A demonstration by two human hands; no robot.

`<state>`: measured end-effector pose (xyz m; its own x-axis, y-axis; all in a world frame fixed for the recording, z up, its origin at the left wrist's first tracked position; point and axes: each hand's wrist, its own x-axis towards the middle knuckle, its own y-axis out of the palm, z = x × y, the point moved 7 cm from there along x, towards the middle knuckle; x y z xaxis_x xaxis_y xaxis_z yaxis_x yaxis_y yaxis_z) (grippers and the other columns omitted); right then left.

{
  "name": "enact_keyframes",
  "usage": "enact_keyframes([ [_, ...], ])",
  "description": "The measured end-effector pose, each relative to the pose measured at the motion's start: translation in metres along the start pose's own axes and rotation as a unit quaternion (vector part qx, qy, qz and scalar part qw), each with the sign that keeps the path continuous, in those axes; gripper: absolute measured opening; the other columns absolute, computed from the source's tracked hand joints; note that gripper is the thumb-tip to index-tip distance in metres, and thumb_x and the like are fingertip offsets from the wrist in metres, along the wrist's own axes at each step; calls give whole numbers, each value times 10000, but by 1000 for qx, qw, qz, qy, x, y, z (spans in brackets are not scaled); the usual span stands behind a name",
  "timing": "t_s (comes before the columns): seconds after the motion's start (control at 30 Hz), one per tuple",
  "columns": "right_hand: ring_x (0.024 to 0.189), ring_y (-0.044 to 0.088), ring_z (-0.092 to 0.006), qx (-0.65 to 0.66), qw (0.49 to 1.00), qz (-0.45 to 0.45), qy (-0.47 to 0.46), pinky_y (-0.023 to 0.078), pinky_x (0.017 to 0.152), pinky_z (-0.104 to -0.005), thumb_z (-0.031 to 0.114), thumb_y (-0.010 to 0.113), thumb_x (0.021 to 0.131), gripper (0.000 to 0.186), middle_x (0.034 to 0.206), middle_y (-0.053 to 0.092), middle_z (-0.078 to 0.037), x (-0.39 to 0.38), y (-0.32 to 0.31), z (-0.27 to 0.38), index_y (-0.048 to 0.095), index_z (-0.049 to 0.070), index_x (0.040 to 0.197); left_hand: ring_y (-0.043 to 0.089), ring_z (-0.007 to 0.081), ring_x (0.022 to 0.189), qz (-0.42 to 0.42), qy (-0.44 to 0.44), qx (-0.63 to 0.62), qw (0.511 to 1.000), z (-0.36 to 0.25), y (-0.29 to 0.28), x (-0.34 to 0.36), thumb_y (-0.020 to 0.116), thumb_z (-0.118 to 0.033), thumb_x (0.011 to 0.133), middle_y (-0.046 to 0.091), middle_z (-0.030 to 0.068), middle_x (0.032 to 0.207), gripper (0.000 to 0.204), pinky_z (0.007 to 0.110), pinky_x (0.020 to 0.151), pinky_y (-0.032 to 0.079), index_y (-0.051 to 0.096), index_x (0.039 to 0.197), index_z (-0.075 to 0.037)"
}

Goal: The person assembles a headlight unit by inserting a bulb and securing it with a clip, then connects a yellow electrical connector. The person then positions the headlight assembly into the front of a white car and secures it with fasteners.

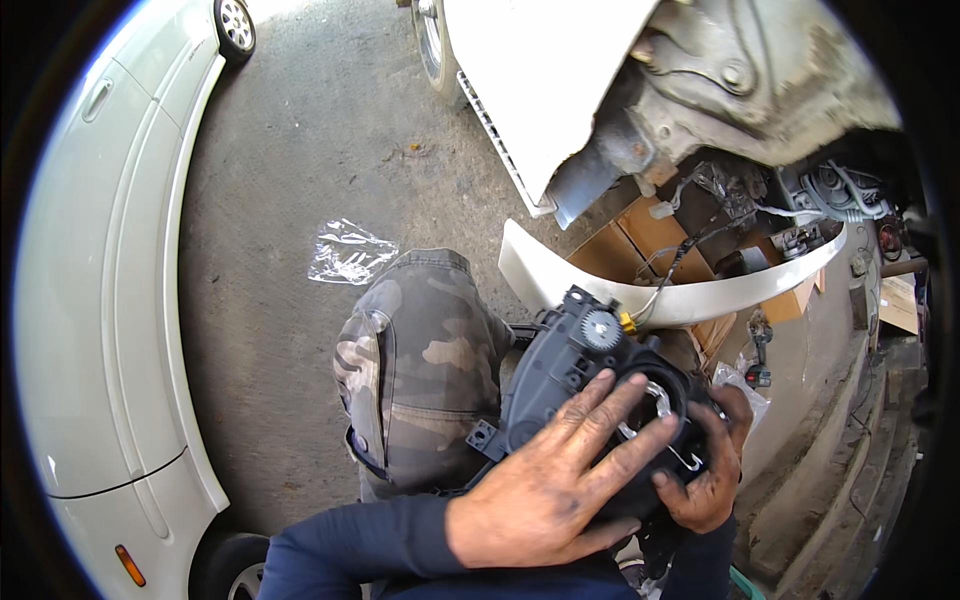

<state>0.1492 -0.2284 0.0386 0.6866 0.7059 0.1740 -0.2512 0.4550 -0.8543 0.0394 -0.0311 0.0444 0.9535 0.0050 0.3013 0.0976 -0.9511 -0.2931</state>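
Observation:
A black plastic lamp housing (547, 384) rests tilted over my lap, beside my camouflage-clad knee (419, 369). It carries a white toothed gear (601, 330), a yellow connector (628, 322) and a round opening with bright metal clips (657, 401). My left hand (545, 495) lies across the housing, fingers spread, fingertips at the opening's edge. My right hand (705, 477) is curled round the housing's right side, thumb and fingers gripping it; part of that side is hidden.
A white car (115, 290) stands left, a raised white vehicle body (531, 85) above. Ahead lie a curved white panel (700, 301), cardboard boxes (618, 246) and wiring. A clear plastic bag (352, 252) lies on the ground; a cordless tool (760, 345) sits right, beside wooden planks (865, 420).

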Motion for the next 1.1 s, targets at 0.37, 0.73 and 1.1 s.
enact_keyframes([
  [0.37,1441,436,-470,-73,989,-88,97,306,1216,-628,737,644,909,780,1472,501,-261,-39,-20,-30,633,30,1238,732,309,1160,-334,-326,30,884,275,-229,-49,772,-264,985,753,227,1273,525,396,1061,558,671,1375,73],
  [0.73,1431,489,-449,-30,963,-128,236,346,1227,-595,580,748,864,799,1531,524,-268,-90,-44,-51,624,-19,1377,572,399,1418,196,-309,281,887,549,-56,-2,850,-447,874,562,232,1557,851,479,1137,513,516,1595,-141],
  [1.1,1209,586,-423,-143,942,-125,278,458,1074,-559,591,678,914,729,1328,610,-267,-73,-44,-28,647,-39,1280,406,345,1546,325,-117,401,848,569,39,63,768,-485,953,538,126,1578,752,609,1293,289,518,1593,-179],
])
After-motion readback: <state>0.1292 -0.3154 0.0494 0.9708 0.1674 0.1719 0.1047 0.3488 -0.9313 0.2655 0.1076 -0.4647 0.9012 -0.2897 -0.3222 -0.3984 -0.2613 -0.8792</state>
